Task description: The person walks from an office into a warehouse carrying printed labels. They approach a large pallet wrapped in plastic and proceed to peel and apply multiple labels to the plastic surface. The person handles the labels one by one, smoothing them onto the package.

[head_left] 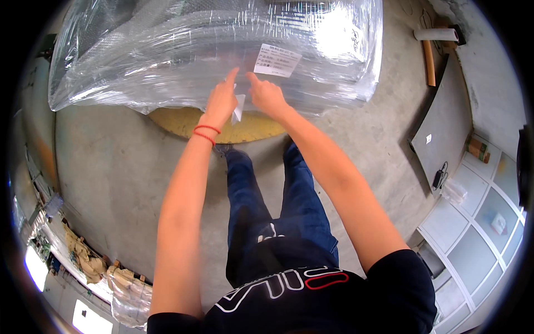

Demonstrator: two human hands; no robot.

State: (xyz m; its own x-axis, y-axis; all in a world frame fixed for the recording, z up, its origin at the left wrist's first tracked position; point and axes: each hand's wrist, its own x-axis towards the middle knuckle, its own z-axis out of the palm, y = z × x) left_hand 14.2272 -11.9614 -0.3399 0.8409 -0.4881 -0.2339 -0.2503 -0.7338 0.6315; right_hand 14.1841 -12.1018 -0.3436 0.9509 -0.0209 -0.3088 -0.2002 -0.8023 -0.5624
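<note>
A large bundle (189, 67) wrapped in clear stretch film fills the top of the view. A white printed label (278, 60) lies on its near face, slightly tilted. My left hand (222, 102) is at the film left of the label, index finger stretched out and the other fingers curled. A folded white paper slip (238, 108) hangs at its inner side, seemingly pinched by the curled fingers. My right hand (268, 97) has its index finger stretched out to the film, just below the label's left corner. Its other fingers curl loosely, with nothing visible in them.
A yellow round base (222, 127) shows beneath the bundle, close to my feet. At the right, a dark panel (442, 122), a white roll (436, 35) and an orange tube (429, 64) are near the wall. Wrapped goods (125, 289) stand at lower left.
</note>
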